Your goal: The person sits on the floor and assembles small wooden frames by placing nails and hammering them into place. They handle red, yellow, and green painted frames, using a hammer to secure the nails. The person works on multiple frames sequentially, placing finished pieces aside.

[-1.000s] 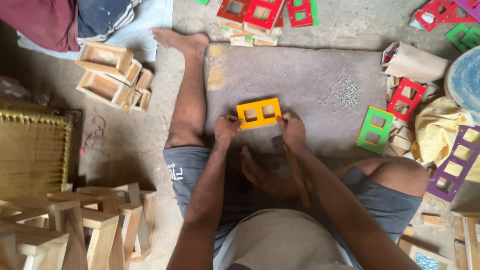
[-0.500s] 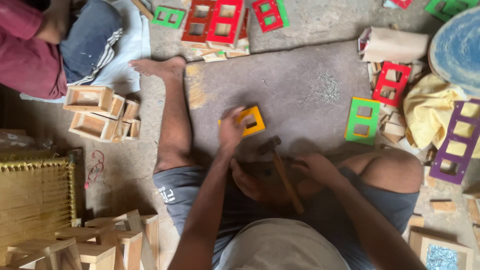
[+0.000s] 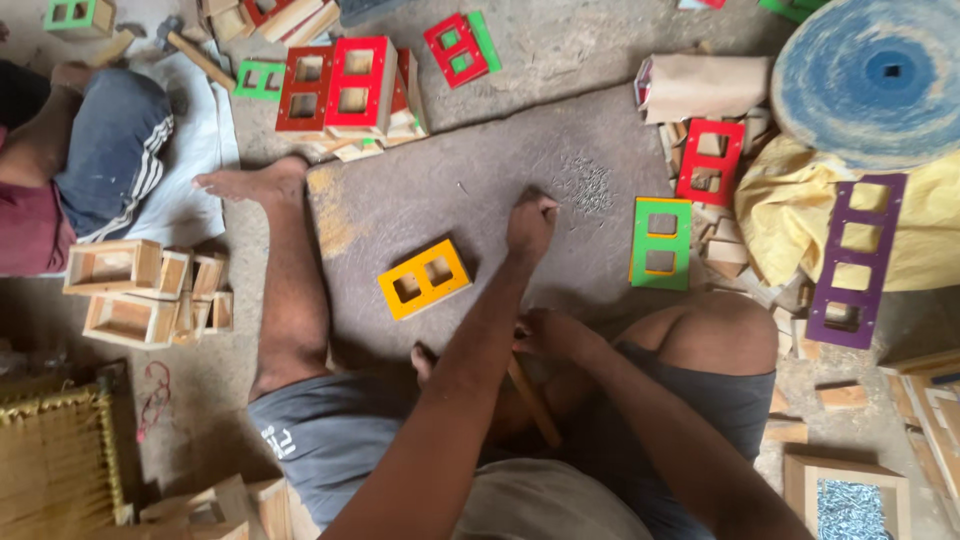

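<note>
Yellow paint covers a small flat wooden frame point(image 3: 424, 279) with two square window holes, lying on a grey board point(image 3: 480, 200) that serves as the work surface on the floor. A person sits at this surface, seen from above, one bare leg stretched along its left edge.

The left hand point(image 3: 530, 222) reaches out over the board, fingers bunched together beside a small heap of tiny nails point(image 3: 585, 185). Whether it pinches a nail cannot be told. This hand is clear of the yellow frame, which lies loose to its left with nothing touching it.

The right hand point(image 3: 545, 335) stays close to the lap, closed around a wooden handle point(image 3: 533, 402) that slants down toward the body. The head of the tool is hidden.

As a judgement, the yellow frame looks painted and cut but not yet fixed to anything. Bare wooden boxes point(image 3: 145, 295) are stacked to the left of the leg, unpainted. Painted fronts wait around the board: red frames point(image 3: 335, 85) at the top, a green and yellow one point(image 3: 660, 243) on the right, a purple strip point(image 3: 855, 260) on yellow cloth point(image 3: 930, 225). So many pieces appear to remain unjoined.

Another person's knee point(image 3: 110, 150) shows at the upper left.
</note>
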